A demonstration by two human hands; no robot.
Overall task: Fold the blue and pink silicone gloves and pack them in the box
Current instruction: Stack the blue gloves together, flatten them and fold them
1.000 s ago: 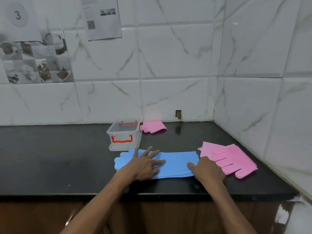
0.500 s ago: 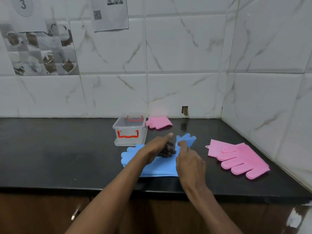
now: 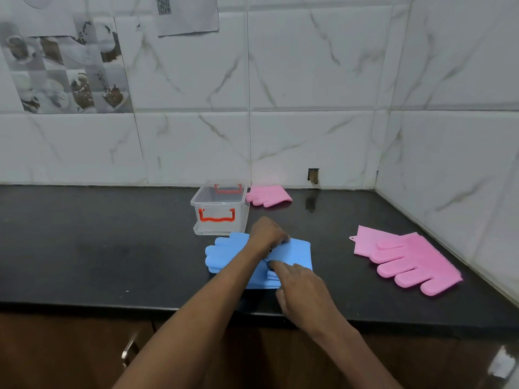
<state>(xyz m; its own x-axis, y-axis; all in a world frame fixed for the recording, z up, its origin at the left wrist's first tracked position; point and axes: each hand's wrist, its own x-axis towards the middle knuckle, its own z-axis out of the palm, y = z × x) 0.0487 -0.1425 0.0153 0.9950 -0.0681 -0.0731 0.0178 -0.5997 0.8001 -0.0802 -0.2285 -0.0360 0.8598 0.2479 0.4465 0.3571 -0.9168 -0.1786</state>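
The blue silicone gloves (image 3: 227, 252) lie folded over on the black counter, fingers pointing left. My left hand (image 3: 266, 233) rests on the folded top layer with its fingers curled at the fold's edge. My right hand (image 3: 302, 290) presses the near part of the fold with its index finger. Just behind the gloves stands the clear plastic box (image 3: 220, 210) with red handles, open and with nothing inside. One pink glove (image 3: 407, 258) lies flat to the right. A second pink glove (image 3: 268, 195) sits folded behind the box.
The black counter (image 3: 98, 248) ends in a front edge near my arms, with brown cabinets below. Tiled walls close the back and the right side. A paper sheet with a QR code (image 3: 186, 14) hangs on the back wall.
The cuff end of the blue gloves came over from the right and now lies flat on the finger half. Both hands moved onto the fold. The camera tilted down and closer.
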